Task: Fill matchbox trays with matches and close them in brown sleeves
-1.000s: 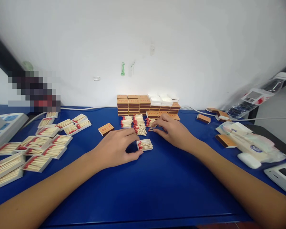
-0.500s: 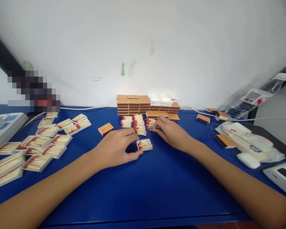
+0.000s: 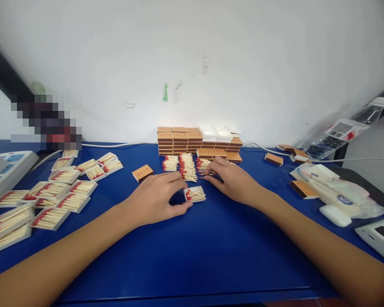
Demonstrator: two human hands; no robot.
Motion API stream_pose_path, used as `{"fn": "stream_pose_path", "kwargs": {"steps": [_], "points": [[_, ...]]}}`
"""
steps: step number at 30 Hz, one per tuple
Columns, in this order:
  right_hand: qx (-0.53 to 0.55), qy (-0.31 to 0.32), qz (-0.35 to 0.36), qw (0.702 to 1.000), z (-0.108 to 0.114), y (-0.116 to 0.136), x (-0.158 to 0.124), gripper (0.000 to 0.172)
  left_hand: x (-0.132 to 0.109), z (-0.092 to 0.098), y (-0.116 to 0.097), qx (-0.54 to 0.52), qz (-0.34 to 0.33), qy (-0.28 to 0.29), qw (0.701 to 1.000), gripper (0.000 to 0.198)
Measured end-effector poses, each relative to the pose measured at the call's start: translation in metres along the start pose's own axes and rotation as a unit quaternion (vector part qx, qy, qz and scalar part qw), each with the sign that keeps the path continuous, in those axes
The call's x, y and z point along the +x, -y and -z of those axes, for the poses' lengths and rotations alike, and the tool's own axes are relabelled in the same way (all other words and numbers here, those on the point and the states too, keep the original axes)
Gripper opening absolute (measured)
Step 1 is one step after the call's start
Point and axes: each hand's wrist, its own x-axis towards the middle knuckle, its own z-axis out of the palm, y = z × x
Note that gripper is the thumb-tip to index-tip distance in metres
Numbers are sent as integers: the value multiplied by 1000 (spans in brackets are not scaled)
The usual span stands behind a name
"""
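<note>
A small white matchbox tray point(image 3: 201, 198) with a few red-headed matches point(image 3: 195, 195) inside lies on the blue table. My left hand point(image 3: 156, 196) is curved at its left end, index finger and thumb at its edges, steadying it. Farther right, my right hand point(image 3: 228, 179) is closed in a pinch beside the rightmost match pile point(image 3: 202, 164); a red match head point(image 3: 201, 177) pokes out at its fingertips. Two more loose piles, a middle one point(image 3: 188, 167) and a left one point(image 3: 170, 163), lie behind the tray. An orange matchbox cover point(image 3: 142, 173) rests beyond my left hand.
Stacked matchboxes point(image 3: 179, 143) stand against the wall, with white trays point(image 3: 223, 134) on top. Many match-filled trays point(image 3: 51, 218) spread at the left near a power strip point(image 3: 11, 170). At the right are loose matchboxes point(image 3: 274, 159), a tissue pack point(image 3: 342, 194) and a white case point(image 3: 335, 215).
My right hand's fingers have shifted slightly at the edge of the right match pile, and a match head now shows at the fingertips. My left hand and the tray stay in place.
</note>
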Motion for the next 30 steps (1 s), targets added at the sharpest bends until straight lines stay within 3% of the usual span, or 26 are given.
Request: {"fn": "stream_pose_path", "kwargs": {"steps": [9, 24, 30], "points": [[0, -12, -1, 1000, -1, -2, 0, 11, -1, 1, 1, -1, -1, 0, 1000, 26], [27, 18, -9, 999, -1, -4, 1, 14, -1, 0, 1, 7, -4, -4, 1000, 26], [53, -43, 12, 998, 9, 10, -3, 12, -1, 0, 2, 10, -1, -10, 1000, 27]]}}
